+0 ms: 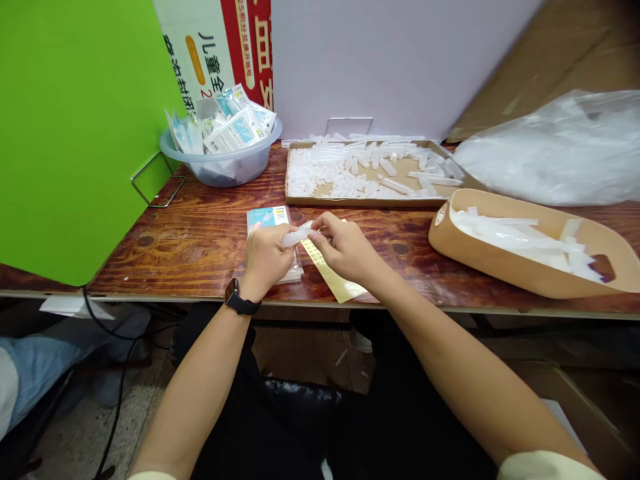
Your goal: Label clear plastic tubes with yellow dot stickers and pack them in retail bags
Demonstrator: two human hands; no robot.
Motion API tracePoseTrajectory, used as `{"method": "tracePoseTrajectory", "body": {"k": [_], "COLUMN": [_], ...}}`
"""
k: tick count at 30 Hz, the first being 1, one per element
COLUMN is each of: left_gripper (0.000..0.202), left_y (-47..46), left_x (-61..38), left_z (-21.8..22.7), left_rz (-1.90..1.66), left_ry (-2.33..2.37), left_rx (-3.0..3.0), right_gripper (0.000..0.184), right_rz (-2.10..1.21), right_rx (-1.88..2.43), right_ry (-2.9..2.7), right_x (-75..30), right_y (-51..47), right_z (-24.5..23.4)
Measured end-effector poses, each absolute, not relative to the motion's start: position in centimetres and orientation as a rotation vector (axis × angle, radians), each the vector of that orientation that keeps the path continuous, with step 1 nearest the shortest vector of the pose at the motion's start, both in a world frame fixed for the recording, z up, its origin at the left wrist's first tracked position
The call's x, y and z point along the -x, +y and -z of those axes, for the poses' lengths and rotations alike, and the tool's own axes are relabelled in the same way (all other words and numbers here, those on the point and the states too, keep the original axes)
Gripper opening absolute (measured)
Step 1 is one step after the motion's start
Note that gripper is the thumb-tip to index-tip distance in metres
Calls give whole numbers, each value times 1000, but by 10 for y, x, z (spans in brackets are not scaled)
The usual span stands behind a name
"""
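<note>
Between my two hands is a small translucent white plastic piece point(296, 236), long and narrow with a rounded end. My left hand point(269, 259), with a black watch on its wrist, is closed around its left end. The thumb and fingers of my right hand point(342, 244) pinch at its other end. Beneath the hands lies a yellow sticker sheet point(336, 279) with small round marks in rows. Partly covered by my left hand, a stack of blue and white printed packets point(270, 217) rests on the wooden table point(185, 233).
Behind the hands, a shallow cardboard tray point(345, 201) holds many small translucent pieces. A plastic basin point(225, 170) of packets stands at back left, beside a green panel point(75, 133). To the right are a tan bin point(490, 270) of white strips and a plastic bag point(555, 153).
</note>
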State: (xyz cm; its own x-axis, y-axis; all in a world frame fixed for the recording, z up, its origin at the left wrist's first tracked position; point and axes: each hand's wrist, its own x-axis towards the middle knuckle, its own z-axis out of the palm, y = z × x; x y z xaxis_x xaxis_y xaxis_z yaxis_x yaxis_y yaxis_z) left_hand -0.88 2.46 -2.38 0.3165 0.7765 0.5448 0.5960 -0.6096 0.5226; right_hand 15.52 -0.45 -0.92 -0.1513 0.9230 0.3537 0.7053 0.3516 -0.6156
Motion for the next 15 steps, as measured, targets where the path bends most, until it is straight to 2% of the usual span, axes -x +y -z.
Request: {"method": "tracePoseTrajectory", "body": {"k": [3, 4, 9, 10, 13, 15], "left_gripper": [16, 15, 12, 11, 5, 7], "left_y": [24, 25, 27, 27, 29, 30], "left_x": [9, 9, 9, 10, 10, 10], "left_z": [25, 25, 25, 25, 25, 25], "left_rz": [-1170, -1167, -1166, -1171, -1177, -1172], "left_ry": [1258, 1259, 1249, 1245, 1229, 1216], "left_rx": [-2380, -2376, -2360, -2356, -2303, -2247], "right_gripper": [43, 44, 20, 21, 41, 36], "right_rz": [-369, -377, -392, -386, -353, -336], "right_rx": [1471, 1455, 1341, 1364, 1439, 1416], "right_ry": [-1851, -1827, -1910, -1918, -1829, -1819], "right_x": [-154, -154, -155, -154, -153, -153], "right_y": [-2, -2, -2, -2, -2, -3], "right_z": [10, 10, 11, 12, 12, 11]}}
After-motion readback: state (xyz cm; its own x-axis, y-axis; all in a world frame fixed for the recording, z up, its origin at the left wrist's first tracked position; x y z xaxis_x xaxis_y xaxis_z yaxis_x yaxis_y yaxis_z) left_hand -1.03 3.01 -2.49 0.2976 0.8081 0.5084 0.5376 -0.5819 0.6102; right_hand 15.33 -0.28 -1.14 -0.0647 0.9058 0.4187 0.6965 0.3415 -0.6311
